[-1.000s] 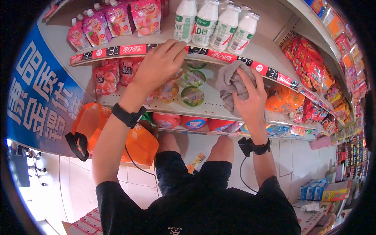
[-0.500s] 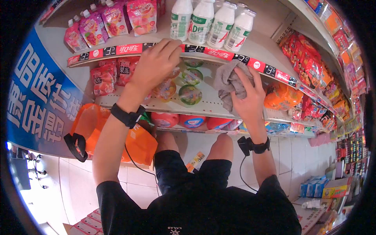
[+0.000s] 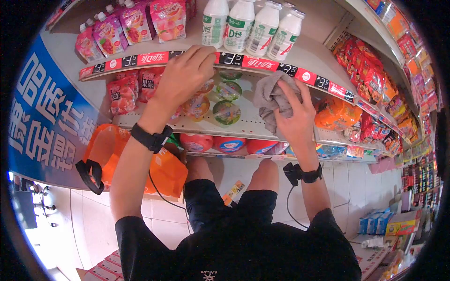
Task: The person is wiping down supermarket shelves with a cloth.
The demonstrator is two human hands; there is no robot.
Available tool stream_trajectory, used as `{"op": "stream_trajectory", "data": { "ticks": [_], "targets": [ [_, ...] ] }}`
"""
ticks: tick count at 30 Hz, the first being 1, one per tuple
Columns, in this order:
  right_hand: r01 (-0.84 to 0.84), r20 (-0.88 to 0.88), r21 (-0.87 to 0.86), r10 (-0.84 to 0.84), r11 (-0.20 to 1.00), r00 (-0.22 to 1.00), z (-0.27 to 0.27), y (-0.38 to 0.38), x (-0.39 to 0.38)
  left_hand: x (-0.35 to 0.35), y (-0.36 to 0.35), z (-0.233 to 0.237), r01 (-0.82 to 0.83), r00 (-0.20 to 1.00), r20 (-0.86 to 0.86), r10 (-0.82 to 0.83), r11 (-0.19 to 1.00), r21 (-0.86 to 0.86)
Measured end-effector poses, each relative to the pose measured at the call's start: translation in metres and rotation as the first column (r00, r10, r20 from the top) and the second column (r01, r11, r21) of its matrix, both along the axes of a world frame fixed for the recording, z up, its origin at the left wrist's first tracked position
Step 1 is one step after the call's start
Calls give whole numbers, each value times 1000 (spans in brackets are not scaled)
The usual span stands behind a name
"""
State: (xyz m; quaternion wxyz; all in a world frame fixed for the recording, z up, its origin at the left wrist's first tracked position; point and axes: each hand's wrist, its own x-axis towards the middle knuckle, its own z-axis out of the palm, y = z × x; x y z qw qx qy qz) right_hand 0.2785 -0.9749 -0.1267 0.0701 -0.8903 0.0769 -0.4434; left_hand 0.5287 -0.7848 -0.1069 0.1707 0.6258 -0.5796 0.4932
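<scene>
Perforated white shelf [image 3: 243, 125]: right hand [image 3: 293, 119] clenches a limp grey cloth [image 3: 268, 93], probably light, best held bunched; left hand [image 3: 180, 77], at 9 o'clock, covers plastic jelly cups [image 3: 226, 112], grip unclear.

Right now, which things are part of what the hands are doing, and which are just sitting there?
In hand:
- grey cloth, gripped by the right hand, on the middle shelf
- jelly cups, at the left hand

Just there:
- milk bottles
- pink pouches
- orange bag
- red snack packs
</scene>
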Motion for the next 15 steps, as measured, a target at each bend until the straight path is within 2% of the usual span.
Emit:
{"op": "stream_trajectory", "data": {
  "ticks": [4,11,13,14,15],
  "targets": [
    [1,-1,-24,-1,1000,1000,-2,0,0,-2,3,1,23,1000,-16,-23,1000,9],
    [-9,-40,35,10,999,999,4,7,2,-9,5,-6,6,999,-32,-7,999,-31],
    [-9,-41,52,11,999,999,4,7,0,-27,3,-16,10,985,-163,-50,972,-236],
    [-18,-20,31,19,999,1000,2,6,-2,-38,-1,-27,9,986,-160,-48,972,-235],
    [-27,2,8,27,1000,1000,0,4,-4,-51,-6,-42,-15,849,-501,-166,941,-337]
  ]
}}
